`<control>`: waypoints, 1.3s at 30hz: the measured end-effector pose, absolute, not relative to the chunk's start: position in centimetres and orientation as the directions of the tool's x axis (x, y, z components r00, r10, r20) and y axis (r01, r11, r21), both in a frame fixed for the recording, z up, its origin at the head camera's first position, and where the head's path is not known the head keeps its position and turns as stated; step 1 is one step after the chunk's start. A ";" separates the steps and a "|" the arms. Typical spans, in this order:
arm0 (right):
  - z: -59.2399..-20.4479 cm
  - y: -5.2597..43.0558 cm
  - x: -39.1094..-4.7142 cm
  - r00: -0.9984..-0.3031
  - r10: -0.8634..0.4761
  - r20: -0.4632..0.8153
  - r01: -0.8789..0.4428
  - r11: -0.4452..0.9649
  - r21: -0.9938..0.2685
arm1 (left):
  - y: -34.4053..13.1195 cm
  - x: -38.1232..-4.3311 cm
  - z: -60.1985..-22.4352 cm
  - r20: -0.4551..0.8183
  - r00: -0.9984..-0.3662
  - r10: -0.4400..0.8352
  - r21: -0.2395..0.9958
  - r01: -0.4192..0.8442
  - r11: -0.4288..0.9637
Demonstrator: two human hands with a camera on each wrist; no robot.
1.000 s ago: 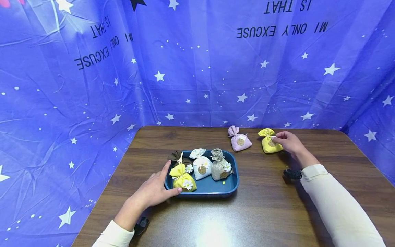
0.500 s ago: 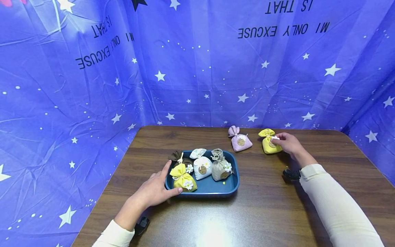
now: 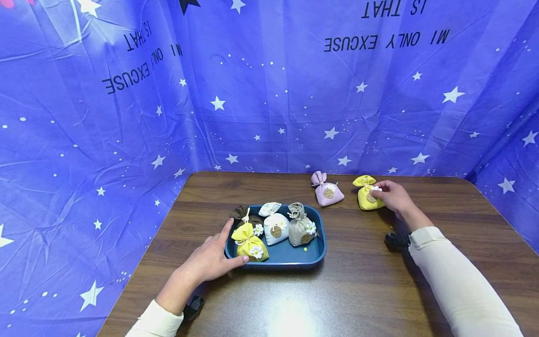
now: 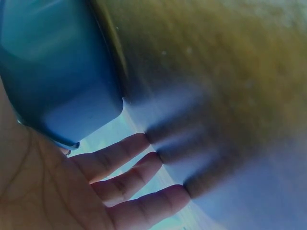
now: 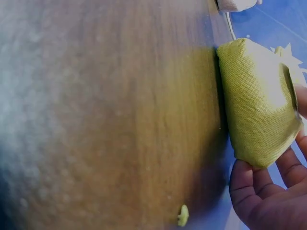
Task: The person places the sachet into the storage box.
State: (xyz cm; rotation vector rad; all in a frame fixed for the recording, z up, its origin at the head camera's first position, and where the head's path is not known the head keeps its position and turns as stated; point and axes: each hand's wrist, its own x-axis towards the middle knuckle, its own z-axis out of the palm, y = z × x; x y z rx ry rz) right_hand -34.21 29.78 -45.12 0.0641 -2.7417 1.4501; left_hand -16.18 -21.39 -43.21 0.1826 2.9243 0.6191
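A yellow drawstring sachet (image 3: 365, 202) lies at the back right of the table. My right hand (image 3: 395, 195) grips its right side, thumb by the white flower; in the right wrist view, fingertips curl against the bottom of the yellow cloth (image 5: 261, 100). My left hand (image 3: 210, 256) spans the left end of a dark blue tray (image 3: 286, 255), index finger and thumb at its rim. Its other fingers (image 4: 144, 206) extend fairly straight beside the tray wall in the left wrist view. Inside the tray sit another yellow sachet (image 3: 250, 245) and brown (image 3: 254, 220), white (image 3: 275, 229) and grey-beige (image 3: 300, 229) ones.
A pink sachet (image 3: 329, 195) lies left of the gripped yellow one. The wooden table (image 3: 358, 285) ends at a blue star-printed curtain (image 3: 269, 117) behind. A small yellow-green bit (image 5: 183, 215) lies on the table near the right hand.
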 end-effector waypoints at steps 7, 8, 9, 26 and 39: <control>-45.2 29.8 -33.9 -0.995 -0.010 0.099 -0.088 0.545 -0.834 | -21.4 -16.2 -43.2 -0.113 -0.981 0.155 0.413 0.095 0.906; -45.2 29.8 -33.9 -0.995 -0.009 0.104 -0.092 0.539 -0.837 | -21.4 -16.3 -43.2 -0.114 -0.981 0.154 0.411 0.095 0.907; -45.2 29.8 -33.8 -0.994 -0.010 0.106 -0.095 0.529 -0.843 | -21.4 -16.2 -43.2 -0.114 -0.981 0.156 0.411 0.096 0.907; -44.0 29.4 -32.2 -0.991 -0.006 0.134 -0.123 0.439 -0.890 | -21.4 -16.2 -43.2 -0.109 -0.981 0.160 0.410 0.102 0.906; -42.0 27.7 -30.5 -0.981 -0.029 0.190 -0.184 0.420 -0.889 | -21.3 -16.2 -43.2 -0.112 -0.981 0.156 0.411 0.097 0.907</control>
